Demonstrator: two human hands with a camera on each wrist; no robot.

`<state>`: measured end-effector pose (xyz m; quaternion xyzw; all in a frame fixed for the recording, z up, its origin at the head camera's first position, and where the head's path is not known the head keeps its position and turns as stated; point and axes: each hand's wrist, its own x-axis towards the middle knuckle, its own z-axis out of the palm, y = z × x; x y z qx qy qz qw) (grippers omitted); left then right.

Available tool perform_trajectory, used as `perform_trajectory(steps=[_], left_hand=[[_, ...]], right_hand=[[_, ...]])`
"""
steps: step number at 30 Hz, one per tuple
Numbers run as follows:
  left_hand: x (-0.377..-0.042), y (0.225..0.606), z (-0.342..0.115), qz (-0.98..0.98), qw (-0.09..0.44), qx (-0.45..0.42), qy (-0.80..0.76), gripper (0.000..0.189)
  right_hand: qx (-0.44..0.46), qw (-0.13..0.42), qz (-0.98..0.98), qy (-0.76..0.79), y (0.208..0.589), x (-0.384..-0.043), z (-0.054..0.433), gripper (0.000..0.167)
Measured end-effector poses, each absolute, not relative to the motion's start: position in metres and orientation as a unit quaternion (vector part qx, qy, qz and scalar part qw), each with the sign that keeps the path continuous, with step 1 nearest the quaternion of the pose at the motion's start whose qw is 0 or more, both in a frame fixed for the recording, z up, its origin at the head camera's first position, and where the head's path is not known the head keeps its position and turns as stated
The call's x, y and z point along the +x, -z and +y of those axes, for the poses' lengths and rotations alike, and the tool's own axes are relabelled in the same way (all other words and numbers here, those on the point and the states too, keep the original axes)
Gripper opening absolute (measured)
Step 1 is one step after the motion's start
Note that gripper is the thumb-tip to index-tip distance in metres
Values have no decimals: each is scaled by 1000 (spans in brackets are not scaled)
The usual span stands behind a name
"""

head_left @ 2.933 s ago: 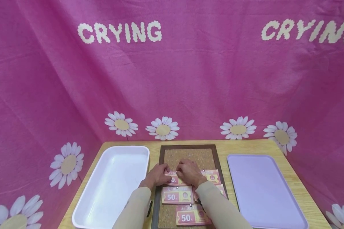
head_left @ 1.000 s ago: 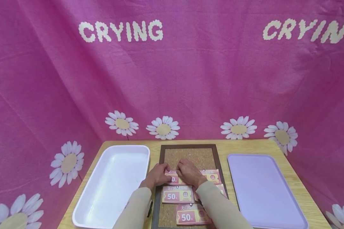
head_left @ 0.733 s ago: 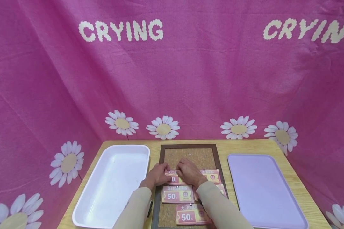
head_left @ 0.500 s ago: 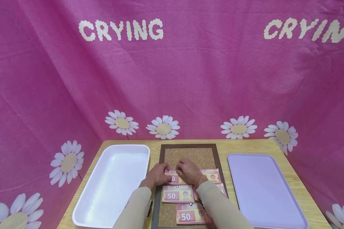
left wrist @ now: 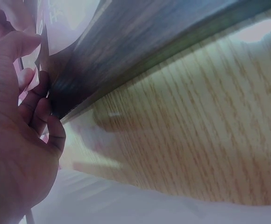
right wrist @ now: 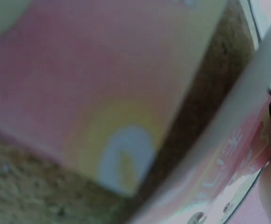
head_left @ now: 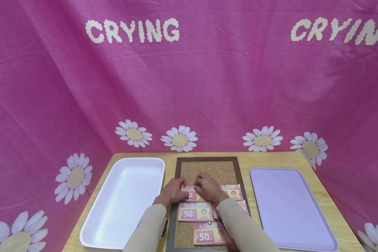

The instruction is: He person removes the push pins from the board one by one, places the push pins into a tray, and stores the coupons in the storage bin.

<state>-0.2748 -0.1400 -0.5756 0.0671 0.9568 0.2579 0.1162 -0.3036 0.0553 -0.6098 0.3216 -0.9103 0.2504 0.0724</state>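
Note:
A dark-framed corkboard carries several pink and yellow coupons marked 50. My left hand pinches the left end of the upper left coupon, thumb on its face; the left wrist view has the fingers curled at the board's frame. My right hand, bent over the same coupon, covers its right part. Its fingertips pinch at a small pushpin by the coupon's top edge, mostly hidden. In the right wrist view, one coupon fills the foreground and another stands tilted beside it.
Pinned coupons lie below, one at middle left and one at the bottom; another is at the upper right. A white tray is left of the board, a lilac tray right, on a wooden table.
Both hands keep the same place on the upper left coupon throughout. The head view has tipped slightly, so the board and trays appear a little higher.

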Motion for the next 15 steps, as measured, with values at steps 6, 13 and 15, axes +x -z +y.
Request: perform_trajectory(steps=[6,13,15], left_hand=[[-276,576,-140,957,117,69,-255,30],[-277,577,-141,959,105,80,-250,29],[-277,578,-141,961,95,89,-246,30]], right_hand=[[321,73,-915,-235,609,-305,54,7],[350,117,-907,-204,607,-305,51,6],[357,130,-904,-197,607,-305,51,6]])
